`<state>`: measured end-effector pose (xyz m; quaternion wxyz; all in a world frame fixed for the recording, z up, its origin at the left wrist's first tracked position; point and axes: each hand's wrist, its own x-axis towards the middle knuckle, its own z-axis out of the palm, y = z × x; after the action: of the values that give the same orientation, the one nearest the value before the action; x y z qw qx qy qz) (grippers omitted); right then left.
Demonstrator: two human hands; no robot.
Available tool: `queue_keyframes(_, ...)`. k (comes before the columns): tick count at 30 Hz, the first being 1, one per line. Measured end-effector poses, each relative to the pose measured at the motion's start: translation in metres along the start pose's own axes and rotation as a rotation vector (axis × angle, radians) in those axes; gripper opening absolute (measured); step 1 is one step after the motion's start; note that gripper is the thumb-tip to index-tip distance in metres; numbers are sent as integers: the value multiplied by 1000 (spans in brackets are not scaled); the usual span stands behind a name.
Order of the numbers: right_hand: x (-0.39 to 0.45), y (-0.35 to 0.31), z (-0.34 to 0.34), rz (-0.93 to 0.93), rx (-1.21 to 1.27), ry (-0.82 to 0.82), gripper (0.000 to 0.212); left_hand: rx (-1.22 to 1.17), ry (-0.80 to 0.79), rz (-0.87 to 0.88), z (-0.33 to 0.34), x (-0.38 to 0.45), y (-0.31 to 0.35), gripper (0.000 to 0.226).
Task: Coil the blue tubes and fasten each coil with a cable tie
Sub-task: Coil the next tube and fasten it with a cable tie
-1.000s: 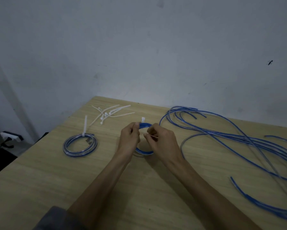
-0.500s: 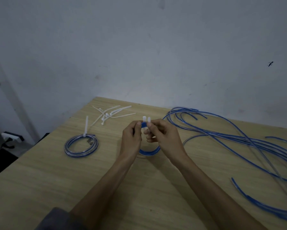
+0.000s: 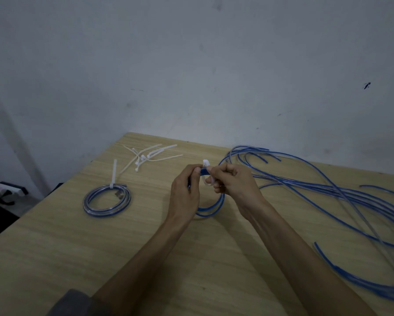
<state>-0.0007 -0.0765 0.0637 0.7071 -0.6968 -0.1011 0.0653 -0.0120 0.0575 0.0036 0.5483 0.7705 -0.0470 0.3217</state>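
Mid-table, the left hand (image 3: 185, 190) grips the second blue coil (image 3: 210, 207) upright while the right hand (image 3: 231, 182) pinches a white cable tie (image 3: 206, 164) around its top, seemingly threading it; next comes pulling the tail tight.

The left hand (image 3: 185, 192) covers the 9 o'clock side of the blue coil (image 3: 210, 207) it holds, so only the coil's lower arc and a short top stretch show. The white cable tie (image 3: 207, 173) at the coil's 12 o'clock is mostly hidden behind the right hand's fingers (image 3: 216, 176); whether its tail sits in its head cannot be told. The loose blue tubes (image 3: 328, 190) run off the frame at 3 o'clock and blur near 4 o'clock. The wooden surface (image 3: 77, 258) is cut off at 6 o'clock. Dark objects on the floor at 9 o'clock are too dim to identify.
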Motion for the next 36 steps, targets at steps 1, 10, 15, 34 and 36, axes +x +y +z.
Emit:
queue_keyframes(1, 0, 0, 0, 5, 1, -5, 20, -9, 14, -9, 0, 0, 1, 27)
queue_keyframes(10, 1, 4, 0, -17, -1, -23, 21, 29, 5, 5, -1, 0, -3, 26)
queue_keyframes(15, 3, 3, -4, -2, -7, -35, 25, 6, 26, -12, 0, -1, 1, 26)
queue_keyframes(34, 15, -8, -29, 35, -253, -105, 27, 28, -182, 81, 1, -5, 14, 26)
queue_keyframes(36, 16, -11, -34, 33, -311, -76, 26, 11, -225, 64, 3, -5, 19, 27)
